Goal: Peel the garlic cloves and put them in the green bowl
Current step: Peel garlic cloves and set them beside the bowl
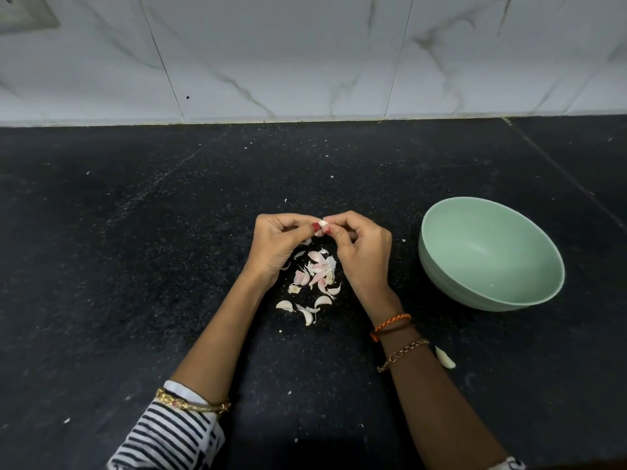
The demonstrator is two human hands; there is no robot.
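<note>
Dim, even light; sharp centre; wide-angle bending at the edges.

single head view, down and forward, close over the countertop (pixel 135 266)

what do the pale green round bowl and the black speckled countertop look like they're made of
Pale green round bowl: likely plastic or melamine, matte with only soft shading, thin even rim. Black speckled countertop: looks like polished granite, fine light flecks and a seam line.

One green bowl (pixel 529 293), two hands, three bracelets on the right wrist, one bangle (pixel 193 403) on the left.
</note>
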